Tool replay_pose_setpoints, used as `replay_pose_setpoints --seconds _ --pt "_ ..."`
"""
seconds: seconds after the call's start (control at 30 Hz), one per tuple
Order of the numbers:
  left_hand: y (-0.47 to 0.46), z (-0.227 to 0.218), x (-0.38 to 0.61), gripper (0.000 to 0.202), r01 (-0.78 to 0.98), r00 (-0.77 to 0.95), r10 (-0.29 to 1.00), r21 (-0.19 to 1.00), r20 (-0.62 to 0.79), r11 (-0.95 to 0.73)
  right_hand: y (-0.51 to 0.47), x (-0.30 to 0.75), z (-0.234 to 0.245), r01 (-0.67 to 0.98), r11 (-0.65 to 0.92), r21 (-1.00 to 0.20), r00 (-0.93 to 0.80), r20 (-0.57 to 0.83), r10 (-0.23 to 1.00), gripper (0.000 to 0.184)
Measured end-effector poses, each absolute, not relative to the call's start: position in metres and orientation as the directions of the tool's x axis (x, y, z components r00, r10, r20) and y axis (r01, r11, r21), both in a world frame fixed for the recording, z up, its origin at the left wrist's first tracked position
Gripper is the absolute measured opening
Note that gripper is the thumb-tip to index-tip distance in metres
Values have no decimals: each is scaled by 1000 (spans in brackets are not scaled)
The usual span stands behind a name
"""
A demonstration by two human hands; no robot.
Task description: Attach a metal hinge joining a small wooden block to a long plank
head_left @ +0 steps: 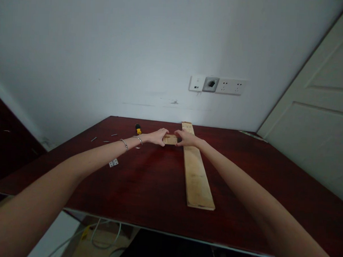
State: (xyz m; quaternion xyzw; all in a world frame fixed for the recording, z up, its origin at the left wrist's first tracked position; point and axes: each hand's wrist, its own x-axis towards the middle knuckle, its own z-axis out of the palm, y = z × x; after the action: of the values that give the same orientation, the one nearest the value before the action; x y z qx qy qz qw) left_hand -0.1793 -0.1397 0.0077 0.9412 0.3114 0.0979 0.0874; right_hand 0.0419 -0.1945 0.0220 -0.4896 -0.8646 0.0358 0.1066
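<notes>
Left hand: fingers and thumb pinch one end of a small, pale rectangular wooden block (170, 140); that's the left hand (157, 137), two silvery bracelets (131, 142) at its wrist.
Right hand: the right hand (186, 138) pinches the other end, thumb below, over the plank's far part.
Block: between both hands, just left of a long, flat, pale wooden plank (198, 179); whether it touches the dark red tabletop (146, 188), I can't tell.
Hardware: black-and-yellow screwdriver handle (138, 129), silvery metal hinge (113, 162), left of the block.
</notes>
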Motion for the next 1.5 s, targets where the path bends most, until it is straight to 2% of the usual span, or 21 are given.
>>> replay_pose_setpoints --seconds 0.1,0.23,0.33,0.5,0.63,0.73,0.9,1.0,1.23,1.5 --pt "-136 2 -178 68 561 794 594 220 130 -798 -195 55 24 857 476 -196 -447 178 877 69" --pt "-133 0 -181 67 559 799 590 217 121 -801 -197 83 29 904 345 -253 -300 199 933 49" --pt "-131 -1 -182 65 576 782 610 228 128 -785 -199 106 25 931 191 -311 -147 159 976 46" --pt "-125 -9 -178 65 596 751 646 282 138 -752 -204 127 13 891 -65 -450 78 10 997 60" --pt "-119 -16 -174 65 597 731 666 335 147 -729 -208 129 5 803 -169 -572 147 -85 986 68" --pt "-117 -20 -171 64 593 715 679 372 164 -714 -208 127 -1 738 -193 -647 155 -116 981 68" --pt "-119 -25 -164 63 574 696 698 456 166 -680 -203 119 -8 669 -206 -714 133 -158 978 44" --pt "-120 -30 -160 64 552 676 717 529 168 -644 -199 116 -9 649 -212 -730 132 -167 977 36" --pt "-108 -42 -154 68 503 662 730 620 171 -601 -195 115 -11 640 -217 -737 145 -161 976 43" --pt "-99 -54 -156 63 426 658 725 694 203 -581 -192 116 -11 640 -225 -735 157 -161 974 44"
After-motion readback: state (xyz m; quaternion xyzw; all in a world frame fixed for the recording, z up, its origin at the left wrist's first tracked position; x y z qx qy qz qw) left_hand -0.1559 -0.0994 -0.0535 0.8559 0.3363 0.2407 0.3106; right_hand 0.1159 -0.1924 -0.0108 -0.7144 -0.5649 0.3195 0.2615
